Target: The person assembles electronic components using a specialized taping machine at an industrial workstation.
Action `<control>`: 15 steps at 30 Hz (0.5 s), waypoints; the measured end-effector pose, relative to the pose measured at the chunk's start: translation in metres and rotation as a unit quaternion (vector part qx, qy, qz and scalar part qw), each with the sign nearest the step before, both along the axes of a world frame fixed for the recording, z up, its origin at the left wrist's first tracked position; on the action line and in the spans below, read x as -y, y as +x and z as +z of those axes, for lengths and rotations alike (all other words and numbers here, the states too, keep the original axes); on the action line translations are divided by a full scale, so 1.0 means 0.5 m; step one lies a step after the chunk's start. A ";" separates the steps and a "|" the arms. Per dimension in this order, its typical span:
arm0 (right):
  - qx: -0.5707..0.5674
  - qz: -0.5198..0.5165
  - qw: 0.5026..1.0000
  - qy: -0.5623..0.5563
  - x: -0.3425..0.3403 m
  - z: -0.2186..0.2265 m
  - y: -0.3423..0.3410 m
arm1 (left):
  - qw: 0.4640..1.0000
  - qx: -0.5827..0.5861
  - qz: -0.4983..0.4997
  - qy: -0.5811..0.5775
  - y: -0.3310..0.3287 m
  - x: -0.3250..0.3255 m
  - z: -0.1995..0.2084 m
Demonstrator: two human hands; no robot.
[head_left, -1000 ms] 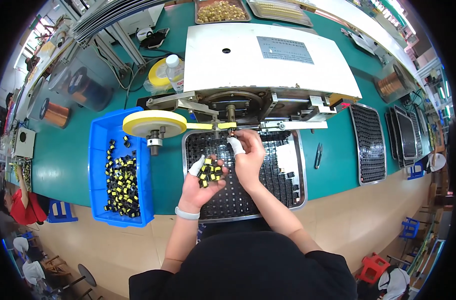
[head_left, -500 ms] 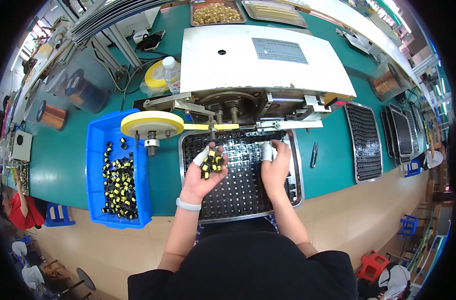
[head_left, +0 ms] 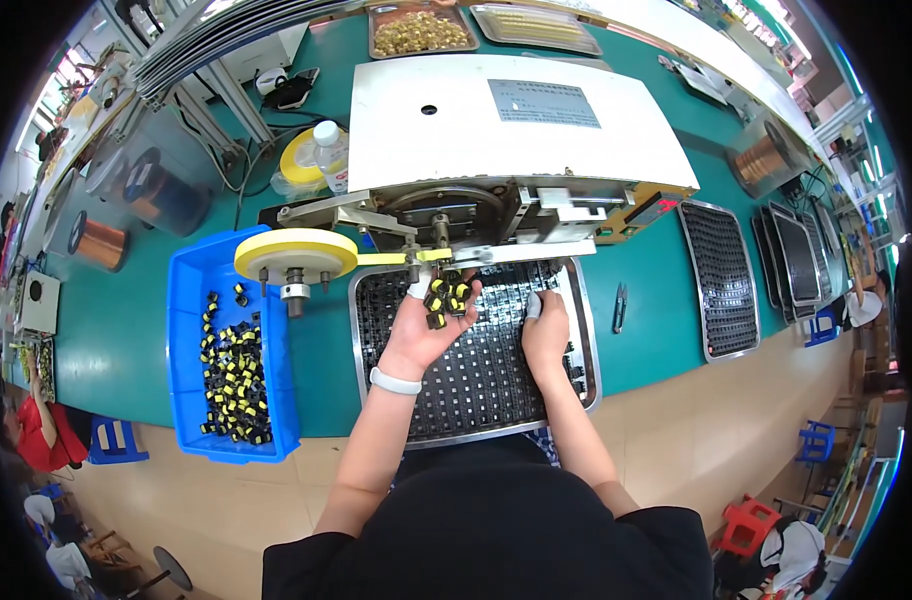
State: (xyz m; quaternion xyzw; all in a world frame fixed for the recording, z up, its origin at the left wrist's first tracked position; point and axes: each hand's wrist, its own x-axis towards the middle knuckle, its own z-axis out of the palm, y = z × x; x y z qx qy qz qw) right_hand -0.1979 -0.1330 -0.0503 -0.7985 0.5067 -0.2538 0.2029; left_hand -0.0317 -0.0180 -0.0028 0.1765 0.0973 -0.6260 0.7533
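Note:
My left hand (head_left: 421, 325) is turned palm up under the machine's working end. Its fingers are curled round several small black coils with yellow tape (head_left: 448, 297). A white cover sits on the left thumb, which reaches up close to the yellow tape at the machine (head_left: 521, 125). My right hand (head_left: 546, 340) is closed over the right part of a metal tray (head_left: 588, 370), with its own white-covered thumb (head_left: 533, 305) pointing up. What lies inside those right fingers is hidden. Rows of small black parts (head_left: 476, 385) fill the tray.
To the left stands a blue bin (head_left: 286, 400) with more yellow-taped coils. A yellow tape roll (head_left: 296, 253) juts out over its edge. Small snips (head_left: 620, 307) lie right of the tray, before another filled tray (head_left: 718, 280). Copper wire spools (head_left: 104, 240) stand farther out.
My left hand has moved right and up with the coils, nearer the machine's tape. The right fingers have curled in closer. The machine's sliding part has shifted.

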 end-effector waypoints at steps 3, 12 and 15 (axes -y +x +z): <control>0.064 0.028 0.997 0.011 0.007 0.004 -0.010 | 0.998 -0.025 -0.001 -0.064 -0.005 -0.001 -0.008; 0.235 0.115 0.964 0.040 -0.043 0.128 0.037 | 0.995 -0.079 -0.027 -0.057 -0.033 -0.090 0.010; 0.292 0.144 0.945 0.024 -0.078 0.153 0.097 | 0.994 -0.089 -0.001 -0.064 -0.035 -0.118 0.013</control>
